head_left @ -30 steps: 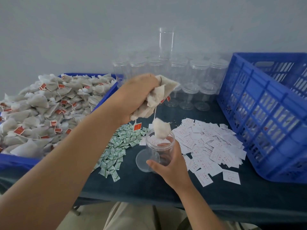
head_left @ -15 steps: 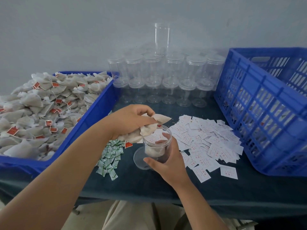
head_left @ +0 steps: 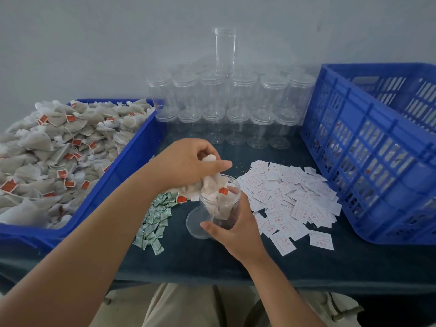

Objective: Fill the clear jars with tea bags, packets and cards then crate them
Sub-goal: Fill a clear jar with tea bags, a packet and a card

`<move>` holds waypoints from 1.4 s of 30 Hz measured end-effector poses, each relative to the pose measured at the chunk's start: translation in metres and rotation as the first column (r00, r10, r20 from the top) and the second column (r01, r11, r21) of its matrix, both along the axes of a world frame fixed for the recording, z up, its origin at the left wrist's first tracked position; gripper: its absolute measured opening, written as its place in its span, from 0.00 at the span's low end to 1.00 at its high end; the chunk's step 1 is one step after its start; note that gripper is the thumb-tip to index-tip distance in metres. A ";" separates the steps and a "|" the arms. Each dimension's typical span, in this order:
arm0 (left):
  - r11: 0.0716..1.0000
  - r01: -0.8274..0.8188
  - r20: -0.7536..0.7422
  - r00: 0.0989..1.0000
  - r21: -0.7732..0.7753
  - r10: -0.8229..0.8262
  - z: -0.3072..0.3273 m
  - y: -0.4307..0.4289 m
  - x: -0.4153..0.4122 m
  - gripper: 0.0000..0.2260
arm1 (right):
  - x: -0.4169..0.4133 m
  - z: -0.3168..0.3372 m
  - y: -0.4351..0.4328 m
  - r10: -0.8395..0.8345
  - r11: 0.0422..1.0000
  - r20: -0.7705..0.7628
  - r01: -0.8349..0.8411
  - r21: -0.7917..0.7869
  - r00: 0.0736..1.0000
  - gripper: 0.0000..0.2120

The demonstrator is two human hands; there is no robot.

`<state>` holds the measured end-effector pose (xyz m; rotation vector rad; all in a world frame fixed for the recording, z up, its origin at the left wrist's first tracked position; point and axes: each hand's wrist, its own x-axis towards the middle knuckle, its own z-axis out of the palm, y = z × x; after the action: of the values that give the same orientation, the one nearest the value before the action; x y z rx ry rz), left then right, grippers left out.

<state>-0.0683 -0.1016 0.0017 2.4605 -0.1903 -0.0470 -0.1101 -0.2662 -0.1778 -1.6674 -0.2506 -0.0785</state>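
My right hand (head_left: 233,230) grips a clear open jar (head_left: 220,204) near the table's front middle, tilted a little toward me. My left hand (head_left: 186,164) holds a bunch of tea bags (head_left: 210,187) with red tags right at the jar's mouth; some hang inside the jar. The jar's clear lid (head_left: 195,223) lies on the dark cloth just left of it. Green-and-white packets (head_left: 155,218) are heaped to the left, white cards (head_left: 290,199) to the right.
A blue bin (head_left: 127,166) heaped with tea bags (head_left: 54,149) fills the left. A tall blue crate (head_left: 368,161) stands at the right. Stacked clear lidded jars (head_left: 231,107) line the back by the wall. The table's front edge (head_left: 236,282) runs below my arms.
My left hand came down from above the jar with the tea bags and now pushes them into its mouth. More bags sit inside the jar. My right hand kept its hold.
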 end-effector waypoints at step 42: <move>0.894 -0.445 0.293 0.850 -0.046 0.438 -0.024 0.134 -0.005 0.04 | -0.002 0.002 0.000 -0.035 0.996 0.094 0.042 -0.074 0.995 0.38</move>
<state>-0.0728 0.0323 -0.0225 2.4637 0.2570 0.5269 -0.1120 -0.2662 -0.1755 -1.7464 -0.2941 -0.1778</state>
